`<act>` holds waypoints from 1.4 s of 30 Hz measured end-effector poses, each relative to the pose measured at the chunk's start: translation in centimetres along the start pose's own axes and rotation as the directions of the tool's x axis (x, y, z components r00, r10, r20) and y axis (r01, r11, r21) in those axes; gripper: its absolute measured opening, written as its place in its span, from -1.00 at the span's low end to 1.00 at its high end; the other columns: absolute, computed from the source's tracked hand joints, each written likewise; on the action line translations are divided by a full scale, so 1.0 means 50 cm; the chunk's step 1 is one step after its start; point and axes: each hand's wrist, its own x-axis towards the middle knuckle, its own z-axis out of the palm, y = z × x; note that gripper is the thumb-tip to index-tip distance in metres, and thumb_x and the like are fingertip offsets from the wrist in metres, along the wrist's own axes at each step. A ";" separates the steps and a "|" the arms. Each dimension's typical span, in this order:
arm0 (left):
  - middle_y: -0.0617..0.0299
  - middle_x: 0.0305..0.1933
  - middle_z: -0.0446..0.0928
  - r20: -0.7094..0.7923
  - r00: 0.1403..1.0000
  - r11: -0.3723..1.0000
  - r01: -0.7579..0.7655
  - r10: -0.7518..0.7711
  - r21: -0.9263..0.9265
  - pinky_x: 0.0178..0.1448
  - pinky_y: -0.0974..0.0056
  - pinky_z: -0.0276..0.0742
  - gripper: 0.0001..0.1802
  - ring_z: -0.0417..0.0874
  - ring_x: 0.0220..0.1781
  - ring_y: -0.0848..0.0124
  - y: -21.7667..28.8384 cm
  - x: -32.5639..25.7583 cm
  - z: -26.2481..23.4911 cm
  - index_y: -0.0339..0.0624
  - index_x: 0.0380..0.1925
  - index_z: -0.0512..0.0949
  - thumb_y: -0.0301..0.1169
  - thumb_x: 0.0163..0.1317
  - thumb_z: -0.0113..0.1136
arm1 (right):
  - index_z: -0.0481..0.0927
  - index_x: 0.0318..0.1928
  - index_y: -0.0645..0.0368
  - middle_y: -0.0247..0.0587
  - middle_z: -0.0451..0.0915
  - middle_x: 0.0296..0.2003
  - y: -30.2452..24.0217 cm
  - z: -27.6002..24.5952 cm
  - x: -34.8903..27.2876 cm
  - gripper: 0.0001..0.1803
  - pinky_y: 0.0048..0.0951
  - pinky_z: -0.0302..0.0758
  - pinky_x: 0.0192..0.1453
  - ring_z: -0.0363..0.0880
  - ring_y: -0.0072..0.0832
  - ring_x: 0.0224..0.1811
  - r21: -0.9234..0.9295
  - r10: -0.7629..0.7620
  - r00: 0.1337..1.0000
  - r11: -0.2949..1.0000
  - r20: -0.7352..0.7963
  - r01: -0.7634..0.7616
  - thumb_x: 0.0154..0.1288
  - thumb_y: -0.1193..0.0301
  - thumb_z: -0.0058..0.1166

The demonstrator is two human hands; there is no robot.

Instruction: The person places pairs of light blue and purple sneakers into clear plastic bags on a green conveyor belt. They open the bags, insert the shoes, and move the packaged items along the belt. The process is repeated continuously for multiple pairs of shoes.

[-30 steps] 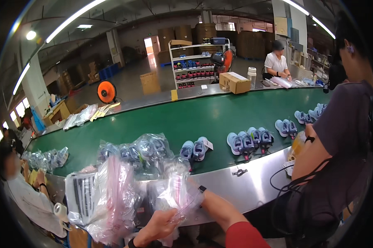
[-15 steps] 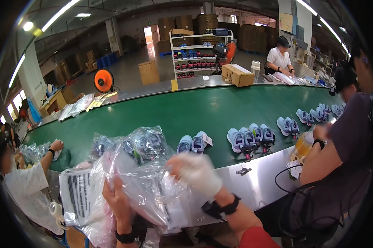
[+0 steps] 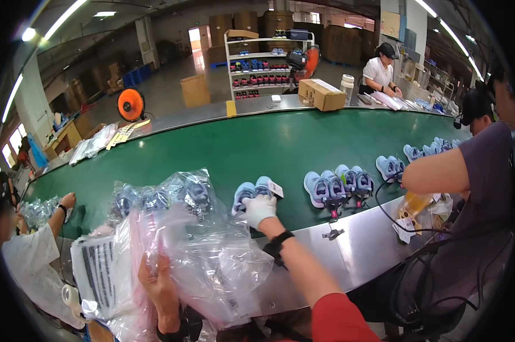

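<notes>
Near on the belt, the shoes, probably light and pliant, suit gripping at their near end, where the right hand touches, grip unclear, while the left hand holds a slippery-looking bag.

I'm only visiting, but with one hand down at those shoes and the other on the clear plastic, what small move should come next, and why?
Probably close the right hand on the pale blue shoes and lift them: its gloved fingers are at the pair, while the left hand holds a clear plastic bag nearby.
</notes>
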 end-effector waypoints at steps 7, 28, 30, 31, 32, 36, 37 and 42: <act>0.40 -0.46 0.46 0.061 0.998 0.999 -0.035 0.033 0.038 -0.39 0.46 0.24 -0.82 0.34 -0.44 0.64 -0.003 0.000 0.013 -0.32 -0.27 0.52 -0.39 0.27 0.15 | 0.59 0.02 -0.14 -0.11 0.53 0.05 0.034 -0.107 -0.073 -0.40 0.22 -0.13 0.33 0.38 -0.14 0.21 -0.293 -0.076 0.950 0.941 0.304 0.169 -0.05 -0.10 0.06; 0.43 -0.49 0.44 0.257 0.965 0.998 -0.047 0.054 -0.031 -0.39 0.41 0.25 -0.79 0.30 -0.47 0.63 0.071 0.016 0.116 -0.34 -0.25 0.53 -0.37 0.29 0.09 | 0.49 0.05 0.24 -0.07 0.54 -0.07 0.144 -0.292 -0.371 -0.46 -0.23 0.41 0.22 0.52 -0.30 0.06 0.887 -0.187 0.884 -0.272 -0.429 0.373 0.21 0.08 0.04; 0.37 -0.50 0.47 0.264 0.957 0.992 -0.113 0.122 -0.052 -0.41 0.39 0.26 -0.80 0.33 -0.48 0.61 0.079 0.013 0.119 -0.34 -0.24 0.54 -0.39 0.28 0.09 | 0.63 -0.14 0.17 -0.07 0.55 -0.16 0.138 -0.279 -0.398 -0.54 -0.20 0.37 0.24 0.52 -0.30 0.05 0.904 -0.406 0.889 0.265 -0.212 0.336 0.13 0.06 0.09; 0.32 -0.50 0.48 0.332 0.935 0.990 -0.138 0.127 0.011 -0.42 0.38 0.28 -0.80 0.34 -0.49 0.60 0.087 0.006 0.122 -0.33 -0.24 0.54 -0.40 0.27 0.09 | 0.65 -0.24 0.15 -0.09 0.54 -0.20 0.097 -0.282 -0.415 -0.59 -0.17 0.34 0.26 0.53 -0.30 0.04 0.841 -0.360 0.932 0.488 -0.052 0.235 0.13 0.06 0.09; 0.26 -0.51 0.49 0.397 0.909 0.983 -0.168 0.126 0.073 -0.42 0.37 0.30 -0.81 0.36 -0.50 0.58 0.098 -0.006 0.127 -0.33 -0.24 0.54 -0.41 0.26 0.09 | 0.66 -0.25 0.13 -0.10 0.54 -0.20 0.059 -0.264 -0.414 -0.60 -0.16 0.32 0.27 0.53 -0.29 0.04 0.671 -0.343 0.938 0.684 -0.052 0.287 0.15 0.05 0.08; -0.10 -0.48 0.53 0.685 0.512 0.765 -0.636 0.519 -0.104 -0.39 0.19 0.45 -0.84 0.59 -0.46 0.06 0.091 -0.108 0.178 -0.27 -0.31 0.50 -0.50 0.06 0.17 | 0.64 -0.19 0.05 -0.10 0.54 -0.19 -0.054 -0.125 -0.394 -0.63 -0.11 0.30 0.22 0.50 -0.24 0.05 0.302 -0.374 0.899 0.851 -0.227 0.430 0.13 0.06 0.10; -0.09 -0.49 0.53 0.723 0.525 0.777 -0.629 0.449 -0.026 -0.39 0.21 0.45 -0.85 0.59 -0.46 0.09 0.099 -0.112 0.193 -0.27 -0.31 0.51 -0.50 0.08 0.16 | 0.63 -0.16 0.04 -0.10 0.55 -0.17 -0.044 -0.051 -0.372 -0.61 -0.11 0.32 0.19 0.49 -0.22 0.04 0.498 -0.396 0.855 0.696 -0.335 0.517 0.10 0.07 0.11; 0.01 -0.56 0.50 0.569 0.742 0.910 -0.413 0.355 -0.029 -0.39 0.16 0.47 -0.88 0.60 -0.50 0.19 0.128 -0.003 0.188 -0.31 -0.34 0.53 -0.50 0.15 0.08 | 0.60 -0.12 0.01 -0.13 0.54 -0.09 -0.084 -0.109 -0.378 -0.56 -0.09 0.35 0.11 0.47 -0.16 0.03 -0.051 -0.799 0.592 0.599 -0.103 0.799 -0.10 0.20 0.20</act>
